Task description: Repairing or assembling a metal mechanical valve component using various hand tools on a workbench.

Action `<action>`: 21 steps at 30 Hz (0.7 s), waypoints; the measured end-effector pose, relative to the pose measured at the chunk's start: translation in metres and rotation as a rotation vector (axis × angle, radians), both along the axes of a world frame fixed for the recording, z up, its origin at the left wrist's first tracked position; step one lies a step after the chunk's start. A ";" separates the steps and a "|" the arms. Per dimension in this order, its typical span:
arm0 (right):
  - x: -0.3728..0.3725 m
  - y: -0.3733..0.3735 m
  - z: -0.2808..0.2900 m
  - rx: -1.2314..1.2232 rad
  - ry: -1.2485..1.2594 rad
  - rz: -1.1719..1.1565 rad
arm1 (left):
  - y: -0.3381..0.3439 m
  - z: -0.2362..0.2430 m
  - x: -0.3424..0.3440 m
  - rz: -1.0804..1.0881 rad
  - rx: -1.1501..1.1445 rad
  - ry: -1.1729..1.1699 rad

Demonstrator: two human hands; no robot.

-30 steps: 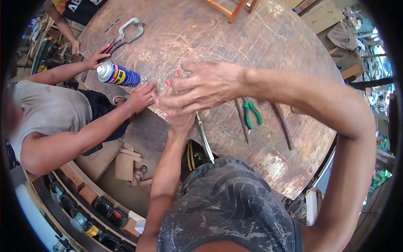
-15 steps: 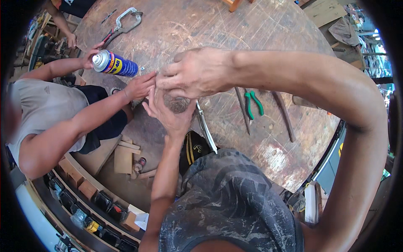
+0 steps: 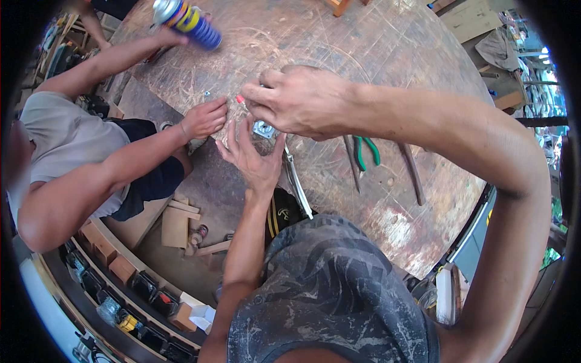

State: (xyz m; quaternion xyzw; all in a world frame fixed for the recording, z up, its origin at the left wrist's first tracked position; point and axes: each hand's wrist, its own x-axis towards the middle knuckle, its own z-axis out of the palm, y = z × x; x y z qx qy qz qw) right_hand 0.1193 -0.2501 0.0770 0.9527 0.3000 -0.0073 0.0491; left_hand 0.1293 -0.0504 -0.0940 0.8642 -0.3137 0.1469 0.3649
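The person's left hand lay palm-up and spread at the near edge of the round, scratched wooden tabletop, its fingers fanned open beneath a small square metal part. That part sat between the 2 hands, just beside the fingertips of the left one and partly hidden under the right one, so whether it rested on the tabletop or on the fingers could not be told. The right hand came in from the right on a long bare forearm and was curled over the part, its thumb and forefinger pressed together on a thin piece with a small red tip.

A co-worker leaned in from the left. One of their hands rested with bent fingers on the tabletop edge, near the red tip but apart from it. Their other arm reached up the left side, the hand wrapped around a blue and yellow spray can tilted over the wood.

To the right of the metal part lay green-handled pliers and, beyond them, a dark metal bar, both flat on the tabletop. A slim silver tool ran down from the part toward the near edge.
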 end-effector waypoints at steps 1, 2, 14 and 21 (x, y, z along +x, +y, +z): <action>-0.002 0.001 0.001 0.018 0.035 -0.053 | 0.001 0.000 0.002 -0.035 0.041 0.006; -0.003 0.003 0.002 0.016 0.035 -0.044 | 0.001 0.000 0.005 -0.039 0.037 -0.004; -0.018 0.018 0.008 -0.041 0.164 -0.388 | 0.012 0.001 0.040 -0.272 0.037 0.060; -0.027 0.023 0.012 -0.077 0.258 -0.484 | 0.013 0.004 0.049 -0.329 0.060 0.104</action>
